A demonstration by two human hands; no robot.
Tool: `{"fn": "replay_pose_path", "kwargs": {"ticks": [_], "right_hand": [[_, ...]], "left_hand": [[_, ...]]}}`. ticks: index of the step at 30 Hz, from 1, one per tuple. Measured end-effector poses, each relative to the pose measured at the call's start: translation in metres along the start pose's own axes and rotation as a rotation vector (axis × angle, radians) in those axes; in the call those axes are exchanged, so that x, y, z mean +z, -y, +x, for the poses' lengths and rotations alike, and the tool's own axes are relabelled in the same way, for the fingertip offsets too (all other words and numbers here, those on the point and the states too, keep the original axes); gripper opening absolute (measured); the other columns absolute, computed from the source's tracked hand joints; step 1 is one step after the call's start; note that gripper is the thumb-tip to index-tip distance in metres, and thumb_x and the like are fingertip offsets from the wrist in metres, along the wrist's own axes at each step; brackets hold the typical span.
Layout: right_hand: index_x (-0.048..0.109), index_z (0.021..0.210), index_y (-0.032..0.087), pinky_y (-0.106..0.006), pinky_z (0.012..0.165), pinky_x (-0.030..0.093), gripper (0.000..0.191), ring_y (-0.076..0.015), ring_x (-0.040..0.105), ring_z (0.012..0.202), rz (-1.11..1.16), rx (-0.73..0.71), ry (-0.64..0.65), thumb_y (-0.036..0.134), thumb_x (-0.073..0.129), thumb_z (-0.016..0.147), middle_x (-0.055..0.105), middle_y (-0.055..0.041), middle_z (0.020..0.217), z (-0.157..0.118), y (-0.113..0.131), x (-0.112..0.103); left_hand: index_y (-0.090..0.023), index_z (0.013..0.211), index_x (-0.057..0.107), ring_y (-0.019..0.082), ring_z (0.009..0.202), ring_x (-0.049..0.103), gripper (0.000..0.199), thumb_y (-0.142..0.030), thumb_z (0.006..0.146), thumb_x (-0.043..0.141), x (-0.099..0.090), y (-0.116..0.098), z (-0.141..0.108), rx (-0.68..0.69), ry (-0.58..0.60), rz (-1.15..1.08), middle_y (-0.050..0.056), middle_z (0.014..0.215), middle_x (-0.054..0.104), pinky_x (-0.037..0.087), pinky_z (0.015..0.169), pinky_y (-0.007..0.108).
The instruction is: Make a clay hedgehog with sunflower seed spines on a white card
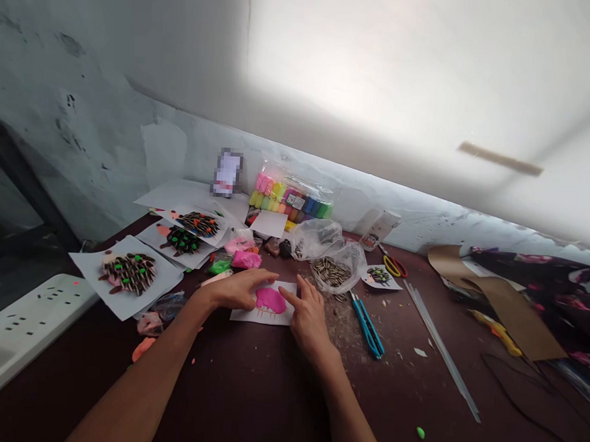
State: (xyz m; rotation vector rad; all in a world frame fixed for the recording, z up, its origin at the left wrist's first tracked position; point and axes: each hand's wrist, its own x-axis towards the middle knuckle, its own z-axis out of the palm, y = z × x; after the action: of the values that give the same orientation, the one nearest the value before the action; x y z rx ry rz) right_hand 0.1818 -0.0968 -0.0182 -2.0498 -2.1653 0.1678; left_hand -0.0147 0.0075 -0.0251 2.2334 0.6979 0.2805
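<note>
Left hand (233,291) and right hand (310,316) (both bare) flank pink clay (270,301) on paper (244,315).

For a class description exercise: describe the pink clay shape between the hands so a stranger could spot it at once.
On the dark brown table, look between the left hand and right hand. There, a small white paper sheet holds a flat, bright pink clay blob. Unlike the sheets further left, it carries no striped sunflower seeds.
</note>
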Motion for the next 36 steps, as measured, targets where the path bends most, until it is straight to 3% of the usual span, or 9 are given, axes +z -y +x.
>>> {"fn": "replay_pose_path", "kwargs": {"ticks": [6,12,17,23,26,29,31,33,36], "right_hand": [[0.062,0.129,0.038,-0.052,0.113,0.023,0.047,-0.0316,0.028,0.144,-0.023,-0.038,0.042,0.011,0.049,0.092,0.035,-0.0091,0.155,0.006,0.004,0.001],[0.063,0.128,0.037,-0.046,0.11,0.03,0.05,-0.0294,0.034,0.141,-0.026,-0.013,-0.053,0.006,0.049,0.09,0.039,-0.0081,0.153,-0.002,-0.002,-0.002],[0.062,0.129,0.038,-0.049,0.108,0.03,0.055,-0.0318,0.034,0.14,-0.044,-0.018,-0.048,0.005,0.049,0.087,0.042,-0.0076,0.152,-0.013,-0.004,0.0],[0.064,0.127,0.035,-0.047,0.106,0.034,0.058,-0.0309,0.04,0.137,-0.019,-0.015,-0.113,0.001,0.046,0.084,0.047,-0.0088,0.148,-0.013,-0.006,0.007],[0.064,0.128,0.029,-0.045,0.105,0.036,0.061,-0.0287,0.044,0.134,0.001,0.005,-0.234,-0.003,0.043,0.081,0.051,-0.0121,0.143,-0.01,-0.009,0.011],[0.068,0.123,0.027,-0.045,0.104,0.038,0.059,-0.0276,0.046,0.131,0.014,-0.002,-0.32,-0.004,0.044,0.079,0.056,-0.0117,0.137,-0.008,-0.012,0.016],[0.069,0.12,0.025,-0.044,0.104,0.038,0.054,-0.0271,0.046,0.13,0.033,-0.013,-0.362,-0.002,0.045,0.08,0.057,-0.0117,0.134,-0.007,-0.015,0.018],[0.07,0.116,0.022,-0.044,0.103,0.039,0.045,-0.0266,0.048,0.127,0.061,-0.025,-0.395,0.002,0.046,0.083,0.059,-0.0128,0.131,-0.007,-0.016,0.019],[0.072,0.104,0.019,-0.043,0.102,0.04,0.03,-0.0262,0.051,0.121,0.116,-0.043,-0.415,0.011,0.047,0.089,0.061,-0.0134,0.125,-0.006,-0.016,0.017]], "left_hand": [[-0.019,0.139,0.048,0.027,0.129,0.05,0.08,-0.008,0.06,0.055,0.001,0.001,0.0,0.011,-0.021,-0.01,0.009,0.141,0.054,0.038,0.111,0.038],[-0.018,0.14,0.048,0.027,0.132,0.047,0.082,-0.009,0.059,0.054,0.0,-0.002,0.0,-0.01,-0.01,-0.002,0.009,0.143,0.053,0.036,0.112,0.038],[-0.017,0.141,0.046,0.027,0.134,0.046,0.083,-0.009,0.058,0.054,-0.001,-0.002,0.0,-0.015,0.008,0.005,0.01,0.144,0.051,0.035,0.113,0.037],[-0.018,0.135,0.053,0.026,0.128,0.052,0.077,-0.008,0.058,0.053,0.003,0.0,0.0,-0.014,-0.055,-0.059,0.009,0.139,0.057,0.04,0.11,0.036],[-0.016,0.132,0.057,0.023,0.118,0.06,0.071,-0.006,0.061,0.048,0.006,-0.004,0.004,-0.027,-0.162,-0.141,0.008,0.127,0.066,0.047,0.102,0.035],[-0.017,0.119,0.065,0.02,0.107,0.065,0.056,-0.007,0.069,0.044,0.002,-0.007,0.008,-0.008,-0.366,-0.152,0.006,0.113,0.072,0.051,0.096,0.035],[-0.018,0.109,0.069,0.021,0.104,0.064,0.043,-0.01,0.075,0.044,-0.005,-0.006,0.008,-0.034,-0.563,-0.014,0.006,0.108,0.072,0.05,0.096,0.036],[-0.019,0.111,0.068,0.024,0.112,0.059,0.041,-0.012,0.077,0.047,-0.011,-0.001,0.006,-0.093,-0.747,0.195,0.008,0.116,0.068,0.045,0.102,0.04],[-0.017,0.124,0.061,0.032,0.116,0.055,0.046,-0.022,0.079,0.056,-0.013,0.01,0.0,-0.302,-0.767,0.4,0.014,0.124,0.061,0.043,0.101,0.046]]}}
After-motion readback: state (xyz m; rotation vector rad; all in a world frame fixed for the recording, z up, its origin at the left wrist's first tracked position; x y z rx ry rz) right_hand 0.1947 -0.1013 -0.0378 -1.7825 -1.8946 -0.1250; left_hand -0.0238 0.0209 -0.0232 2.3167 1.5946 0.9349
